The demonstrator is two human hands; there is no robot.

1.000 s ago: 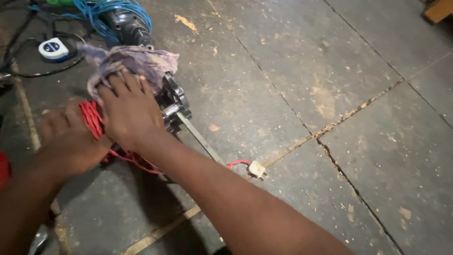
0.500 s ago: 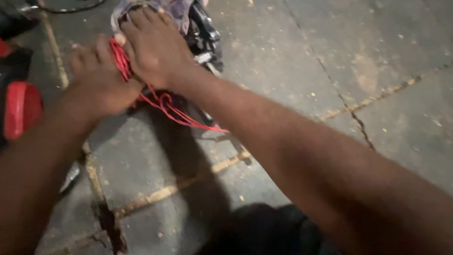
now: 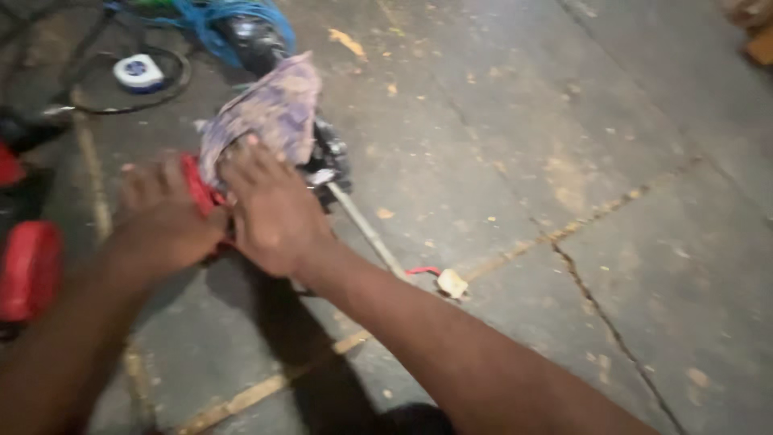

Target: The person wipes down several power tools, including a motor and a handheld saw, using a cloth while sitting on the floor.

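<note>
— What do we have in our hands?

— Our left hand [image 3: 165, 221] is curled around a red cord [image 3: 196, 187], fingers closed on it. Our right hand [image 3: 272, 211] lies flat, fingers spread, pressing on the lower edge of a purple-grey rag [image 3: 266, 113]; whether it actually pinches the cloth we cannot tell, since the picture is blurred.

— And where does the rag sit?

— Draped over a dark machine part [image 3: 330, 157] on the floor, just beside both hands. A thin metal rod [image 3: 366, 234] runs out from that part toward us.

— Any containers?

— None that we can make out (nothing here holds anything else). The nearest to one is a small round blue-and-white case [image 3: 138, 71], closed, lying inside a loop of black cable [image 3: 181, 76].

— Let's count.

— One rag, one rod, one red cord in the hand, one short red wire [image 3: 420, 271] ending in a pale connector [image 3: 452, 283], one bundle of blue rope [image 3: 241, 16] at the top, and two red shapes at the left edge, the larger being a red casing [image 3: 31, 270].

— The ground?

— A grey concrete floor [image 3: 564, 121], dusty, flecked with pale chips, cut by joints and one jagged crack [image 3: 604, 322]. The light is dim.
</note>
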